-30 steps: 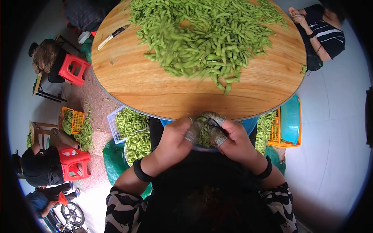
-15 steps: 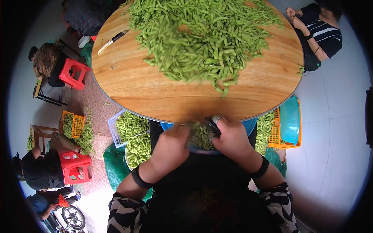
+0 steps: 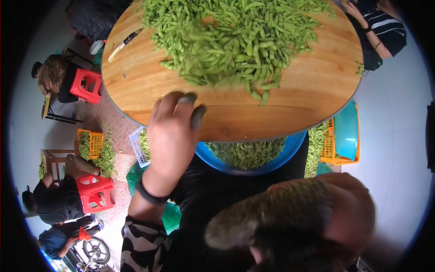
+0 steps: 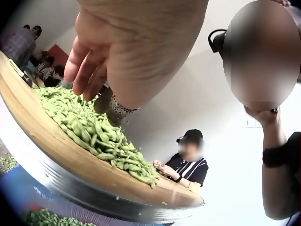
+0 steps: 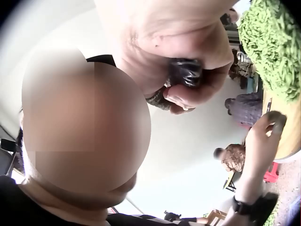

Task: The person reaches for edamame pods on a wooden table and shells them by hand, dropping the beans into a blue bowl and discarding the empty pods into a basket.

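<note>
Green pods [image 3: 235, 45] lie heaped on the round wooden table [image 3: 308, 99]. My left hand [image 3: 170, 131] is over the table's near edge, fingers loosely bent and empty, with dark coverings on some fingertips; the left wrist view shows the hand [image 4: 136, 52] beside the pod heap [image 4: 89, 127]. My right hand [image 3: 317, 208] is raised close to the head camera, large and blurred. In the right wrist view this hand [image 5: 188, 61] has curled fingers near my blurred head, a black wrapping on one finger, and no pod visible. A blue basin [image 3: 226, 167] holds more pods below the table edge.
A knife [image 3: 124, 44] lies at the table's left. Orange crates [image 3: 96, 145] and red stools [image 3: 86, 86] stand on the left floor. A teal basket [image 3: 346, 131] leans in an orange crate at right. Several people sit around; one in a striped black top [image 3: 385, 31] is at upper right.
Both hands have left the basin and moved apart: the left up to the table's edge, the right up toward the head camera. The basin's pods are now uncovered, and the head view has shifted slightly.
</note>
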Demonstrator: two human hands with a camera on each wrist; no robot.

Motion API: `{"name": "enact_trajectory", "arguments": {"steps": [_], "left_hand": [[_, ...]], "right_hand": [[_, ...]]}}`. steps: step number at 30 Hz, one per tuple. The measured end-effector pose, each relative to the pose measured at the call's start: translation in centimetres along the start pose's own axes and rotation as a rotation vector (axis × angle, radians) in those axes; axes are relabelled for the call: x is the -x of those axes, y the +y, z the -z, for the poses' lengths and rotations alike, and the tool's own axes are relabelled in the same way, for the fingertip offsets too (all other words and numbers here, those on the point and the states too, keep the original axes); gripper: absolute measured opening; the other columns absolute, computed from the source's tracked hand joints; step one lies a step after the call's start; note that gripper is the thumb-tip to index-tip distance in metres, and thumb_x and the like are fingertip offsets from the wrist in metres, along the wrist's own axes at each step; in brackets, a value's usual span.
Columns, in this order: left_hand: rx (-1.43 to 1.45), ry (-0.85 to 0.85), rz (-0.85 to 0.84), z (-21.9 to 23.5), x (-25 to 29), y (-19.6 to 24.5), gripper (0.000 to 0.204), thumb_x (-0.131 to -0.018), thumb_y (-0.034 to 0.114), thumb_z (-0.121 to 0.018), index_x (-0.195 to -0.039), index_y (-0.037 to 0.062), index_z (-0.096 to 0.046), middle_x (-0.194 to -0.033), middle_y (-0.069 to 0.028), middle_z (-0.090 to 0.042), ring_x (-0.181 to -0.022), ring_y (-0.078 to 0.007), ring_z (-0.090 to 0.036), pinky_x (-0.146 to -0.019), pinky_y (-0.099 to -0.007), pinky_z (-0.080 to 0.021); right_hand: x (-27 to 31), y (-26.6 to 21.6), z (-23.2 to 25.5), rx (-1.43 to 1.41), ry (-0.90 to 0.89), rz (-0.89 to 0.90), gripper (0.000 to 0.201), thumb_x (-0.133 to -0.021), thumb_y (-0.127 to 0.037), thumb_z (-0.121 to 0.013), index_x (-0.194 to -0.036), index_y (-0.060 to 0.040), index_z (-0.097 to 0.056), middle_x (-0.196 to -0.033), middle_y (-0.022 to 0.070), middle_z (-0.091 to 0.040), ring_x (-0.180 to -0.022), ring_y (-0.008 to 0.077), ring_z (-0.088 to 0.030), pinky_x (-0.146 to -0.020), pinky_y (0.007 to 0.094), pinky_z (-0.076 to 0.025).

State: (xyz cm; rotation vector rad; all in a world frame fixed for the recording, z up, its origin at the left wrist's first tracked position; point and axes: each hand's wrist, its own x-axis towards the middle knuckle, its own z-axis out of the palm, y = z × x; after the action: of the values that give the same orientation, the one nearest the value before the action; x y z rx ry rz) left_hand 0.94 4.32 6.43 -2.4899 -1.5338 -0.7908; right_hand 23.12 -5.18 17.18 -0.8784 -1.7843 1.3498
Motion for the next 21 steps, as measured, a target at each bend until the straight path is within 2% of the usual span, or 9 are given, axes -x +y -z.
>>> {"name": "enact_trajectory", "arguments": {"steps": [5, 8, 15, 16, 17, 18, 19, 20, 21], "left_hand": [[-0.238, 0.156, -0.081, -4.5, -4.4, 0.7, 0.012, -0.075, 0.01, -0.065, -0.086, 0.0057, -0.061, -0.091, -0.0113, -0.059, -0.082, -0.0316, -0.059, -0.071, -0.0387, -0.051], [-0.376, 0.006, 0.025, -6.4, -5.4, -0.3, 0.014, -0.072, 0.007, -0.063, -0.086, 0.0074, -0.061, -0.089, -0.0107, -0.058, -0.082, -0.0314, -0.059, -0.069, -0.0392, -0.051], [-0.184, 0.142, -0.071, -6.3, -3.7, -0.3, 0.02, -0.069, 0.001, -0.061, -0.087, 0.009, -0.061, -0.089, -0.0125, -0.061, -0.083, -0.0317, -0.06, -0.066, -0.0419, -0.05], [-0.093, 0.098, -0.003, -5.9, -3.2, 0.2, 0.019, -0.068, 0.001, -0.061, -0.086, 0.008, -0.062, -0.086, -0.0126, -0.061, -0.08, -0.0331, -0.06, -0.066, -0.043, -0.05], [-0.011, 0.069, 0.064, -5.3, -2.9, 0.3, 0.019, -0.068, 0.0, -0.061, -0.085, 0.0069, -0.062, -0.083, -0.0126, -0.061, -0.077, -0.0344, -0.06, -0.067, -0.0441, -0.05], [0.055, -0.028, 0.111, -5.0, -2.2, 0.0, 0.017, -0.075, 0.0, -0.063, -0.092, 0.0048, -0.065, -0.078, -0.0118, -0.061, -0.068, -0.0281, -0.061, -0.064, -0.0386, -0.05], [0.05, -0.009, 0.111, -5.1, -1.4, -0.2, 0.017, -0.075, 0.0, -0.063, -0.092, 0.0048, -0.065, -0.078, -0.0118, -0.061, -0.068, -0.0281, -0.061, -0.064, -0.0386, -0.05], [0.472, -0.063, 0.25, -5.5, -0.7, -0.2, 0.016, -0.081, 0.002, -0.063, -0.096, 0.0036, -0.066, -0.078, -0.0099, -0.063, -0.066, -0.0221, -0.059, -0.063, -0.0348, -0.049], [0.898, -0.118, 0.383, -5.5, 0.0, -0.2, 0.015, -0.086, 0.004, -0.064, -0.101, 0.0025, -0.066, -0.078, -0.0079, -0.065, -0.064, -0.0161, -0.058, -0.061, -0.0309, -0.049]], "right_hand": [[1.3, 1.9, 0.0, -0.135, -0.033, -0.06, 0.03, -0.077, -0.005, -0.067, -0.106, 0.0011, -0.062, -0.085, 0.0096, -0.066, -0.065, 0.0163, -0.062, -0.055, 0.0256, -0.047], [1.8, 2.7, -0.2, -0.198, -0.044, -0.085, 0.026, -0.079, -0.005, -0.064, -0.104, 0.0014, -0.062, -0.087, 0.0108, -0.065, -0.067, 0.0185, -0.063, -0.056, 0.0276, -0.049], [2.8, 2.3, -1.4, -0.329, -0.126, -0.125, 0.019, -0.084, -0.006, -0.056, -0.1, 0.0021, -0.06, -0.091, 0.0136, -0.063, -0.071, 0.0237, -0.065, -0.058, 0.0325, -0.051], [2.7, 2.6, -2.7, -0.341, -0.136, -0.137, 0.018, -0.084, -0.006, -0.054, -0.099, 0.0022, -0.06, -0.091, 0.014, -0.063, -0.072, 0.0244, -0.066, -0.059, 0.0332, -0.052], [-2.1, 2.5, -3.5, -0.345, -0.153, -0.133, 0.017, -0.085, -0.006, -0.053, -0.099, 0.0023, -0.059, -0.092, 0.0144, -0.063, -0.072, 0.0251, -0.066, -0.059, 0.0339, -0.052], [-5.6, 2.3, -4.0, -0.347, -0.172, -0.124, 0.017, -0.086, -0.006, -0.052, -0.098, 0.0024, -0.059, -0.093, 0.0148, -0.063, -0.073, 0.0259, -0.066, -0.059, 0.0346, -0.053], [-5.9, 2.0, -3.9, -0.348, -0.192, -0.116, 0.016, -0.086, -0.007, -0.051, -0.098, 0.0025, -0.059, -0.093, 0.0152, -0.062, -0.074, 0.0266, -0.067, -0.06, 0.0352, -0.053], [-4.6, 2.8, -4.3, 0.127, -0.041, 0.162, 0.014, -0.087, -0.008, -0.05, -0.094, 0.0032, -0.054, -0.085, 0.0146, -0.059, -0.072, 0.0289, -0.065, -0.057, 0.0398, -0.051], [-4.2, 5.2, -4.0, 0.034, 0.041, 0.232, 0.043, -0.085, -0.01, -0.063, -0.123, 0.0038, -0.046, -0.088, 0.0166, -0.062, -0.07, 0.0316, -0.064, -0.057, 0.0385, -0.049]]}}
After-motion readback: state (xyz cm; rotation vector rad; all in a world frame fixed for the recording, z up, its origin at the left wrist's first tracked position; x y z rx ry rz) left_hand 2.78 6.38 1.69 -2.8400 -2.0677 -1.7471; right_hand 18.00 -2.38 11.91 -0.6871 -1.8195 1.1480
